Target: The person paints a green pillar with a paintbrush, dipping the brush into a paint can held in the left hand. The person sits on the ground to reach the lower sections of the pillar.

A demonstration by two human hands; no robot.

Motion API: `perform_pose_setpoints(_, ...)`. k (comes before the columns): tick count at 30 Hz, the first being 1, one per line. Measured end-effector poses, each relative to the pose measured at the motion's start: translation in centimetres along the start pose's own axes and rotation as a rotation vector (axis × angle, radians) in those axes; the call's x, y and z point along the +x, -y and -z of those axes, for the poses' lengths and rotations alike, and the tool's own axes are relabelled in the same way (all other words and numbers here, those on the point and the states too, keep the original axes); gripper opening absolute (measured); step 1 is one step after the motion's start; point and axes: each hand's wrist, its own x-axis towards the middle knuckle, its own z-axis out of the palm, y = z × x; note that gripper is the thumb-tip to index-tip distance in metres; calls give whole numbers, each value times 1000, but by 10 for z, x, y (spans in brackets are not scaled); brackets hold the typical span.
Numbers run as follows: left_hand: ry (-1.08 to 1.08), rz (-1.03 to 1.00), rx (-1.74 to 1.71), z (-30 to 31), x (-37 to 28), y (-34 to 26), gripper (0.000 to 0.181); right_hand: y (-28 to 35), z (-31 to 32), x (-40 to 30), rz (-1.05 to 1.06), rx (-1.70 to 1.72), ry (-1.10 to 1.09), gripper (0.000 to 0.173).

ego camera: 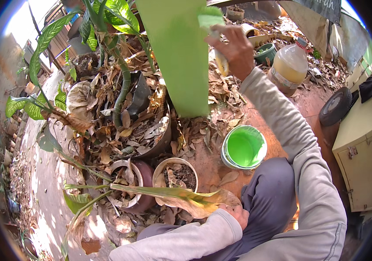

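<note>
My right hand (235,49) holds a paintbrush (221,58) by its handle. The brush's green-coated bristles meet the right edge of a green-painted post (184,62), near its upper part; the brush is a little blurred. My left hand (236,213) rests low by my knee, beside the browned tip of a long drooping leaf (186,199); whether its fingers grip the leaf cannot be told. An open tub of bright green paint (244,147) stands on the tiled floor, between the foot of the post and my right knee.
Potted plants with dry leaves stand left of the post, one in a large dark pot (160,143). Two smaller pots, one with a pale rim (196,173), sit nearer me. A large plastic bottle (288,67), a small wheel (336,106) and a cream metal cabinet (362,163) are at the right.
</note>
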Motion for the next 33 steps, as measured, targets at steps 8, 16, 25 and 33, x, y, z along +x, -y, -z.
perform_pose_setpoints(8,69,6,-45,2,4,1,24,40,-42,-112,84,356,469,12)
perform_pose_setpoints(16,118,12,-70,9,5,7,26,0,-8,3,-168,344,-56,20)
perform_pose_setpoints(25,57,-14,-69,11,3,6,24,58,-55,-165,148,333,636,29)
perform_pose_setpoints(33,115,-7,-98,15,1,6,23,14,-28,-94,-9,388,285,23)
